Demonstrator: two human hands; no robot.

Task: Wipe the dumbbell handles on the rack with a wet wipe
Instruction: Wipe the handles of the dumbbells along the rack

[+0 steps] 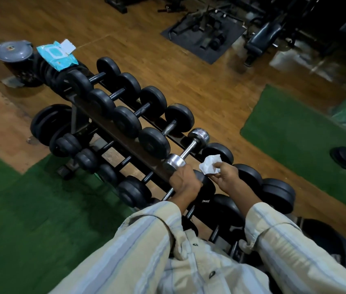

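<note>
A dark two-tier rack (112, 132) runs diagonally, loaded with black dumbbells and one chrome dumbbell (189, 149). My left hand (185, 183) curls over the near head of a black dumbbell (205, 185) just below the chrome one's near end. My right hand (226, 177) pinches a crumpled white wet wipe (209, 164) above that dumbbell's handle, which is hidden behind my hands. A blue wet-wipe pack (56, 55) with its flap open lies on the dumbbells at the rack's far end.
A grey-lidded bin (12, 50) stands past the far end of the rack. Weight plates (49, 122) lean at the rack's lower left. Green mats (295, 132) lie on the wooden floor at left and right. A black disc (342, 157) sits on the right mat; benches stand behind.
</note>
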